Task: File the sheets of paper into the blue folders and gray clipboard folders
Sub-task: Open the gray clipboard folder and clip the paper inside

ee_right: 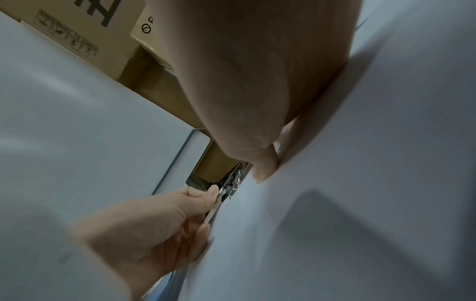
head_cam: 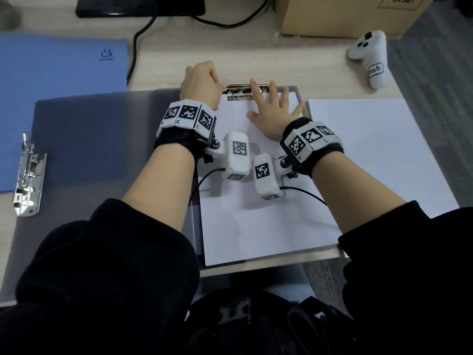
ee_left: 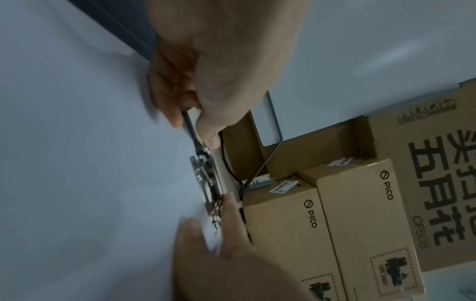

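A gray clipboard folder (head_cam: pixel 89 149) lies open in front of me, with a white sheet (head_cam: pixel 256 221) on its right board. The metal clip (head_cam: pixel 243 91) sits at the sheet's top edge. My left hand (head_cam: pixel 204 83) pinches the clip's lever (ee_left: pixel 189 124) at its left end, thumb and fingers curled round it. My right hand (head_cam: pixel 273 108) lies flat on the top of the sheet with fingers spread, the index finger reaching the clip. The right wrist view has those fingertips (ee_right: pixel 265 169) pressing the paper beside the clip. A blue folder (head_cam: pixel 58 73) lies shut at the far left.
A stack of white sheets (head_cam: pixel 371 149) lies right of the clipboard. A second metal clip (head_cam: pixel 28 175) sits at the left edge. A white controller (head_cam: pixel 368 57), a cardboard box (head_cam: pixel 345 14), a black power strip (head_cam: pixel 140 6) and its cable stand behind.
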Motion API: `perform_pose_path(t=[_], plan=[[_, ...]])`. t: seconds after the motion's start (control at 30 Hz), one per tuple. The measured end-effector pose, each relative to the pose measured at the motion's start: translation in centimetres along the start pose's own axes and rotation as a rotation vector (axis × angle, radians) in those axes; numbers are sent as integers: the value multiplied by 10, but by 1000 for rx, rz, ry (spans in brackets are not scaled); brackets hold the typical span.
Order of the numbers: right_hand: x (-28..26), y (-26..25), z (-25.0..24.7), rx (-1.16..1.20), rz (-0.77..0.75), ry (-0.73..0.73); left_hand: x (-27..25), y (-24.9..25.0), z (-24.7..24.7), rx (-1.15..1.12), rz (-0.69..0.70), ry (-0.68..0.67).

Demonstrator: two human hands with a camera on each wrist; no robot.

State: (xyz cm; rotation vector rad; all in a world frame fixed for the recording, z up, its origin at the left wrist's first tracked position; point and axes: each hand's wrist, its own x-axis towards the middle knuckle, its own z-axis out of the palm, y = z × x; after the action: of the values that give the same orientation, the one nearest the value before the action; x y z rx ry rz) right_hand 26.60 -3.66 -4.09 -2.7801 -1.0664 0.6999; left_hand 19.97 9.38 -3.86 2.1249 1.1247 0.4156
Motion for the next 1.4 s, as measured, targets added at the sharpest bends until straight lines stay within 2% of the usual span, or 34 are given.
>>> perform_pose_path(t=[0.17, 0.3, 0.47, 0.6, 0.8, 0.9, 1.13, 1.27, 1.4], plan=[[-5, -1, -1, 77, -6, 62, -15, 1, -4, -8, -8, -36], [-14, 9, -5, 159, -13, 120, -28, 0, -9, -19, 71, -110], [-40, 25, -8, 283, -88, 118, -61, 0, -12, -50, 151, -211], [-67, 34, -10, 455, -127, 105, -93, 5, -10, -91, 135, -285], [-110, 55, -12, 552, -191, 48, -136, 18, -9, -219, 158, -474], [-132, 75, -9, 650, -179, 59, -158, 20, -5, -262, 160, -507], [-168, 117, 7, 863, -127, 252, -197, 41, 31, -159, 309, -528], [-180, 139, 13, 842, -41, 428, -213, 61, 53, -75, 367, -567], [-188, 163, 21, 658, 131, 597, -221, 77, 72, -39, 399, -613]])
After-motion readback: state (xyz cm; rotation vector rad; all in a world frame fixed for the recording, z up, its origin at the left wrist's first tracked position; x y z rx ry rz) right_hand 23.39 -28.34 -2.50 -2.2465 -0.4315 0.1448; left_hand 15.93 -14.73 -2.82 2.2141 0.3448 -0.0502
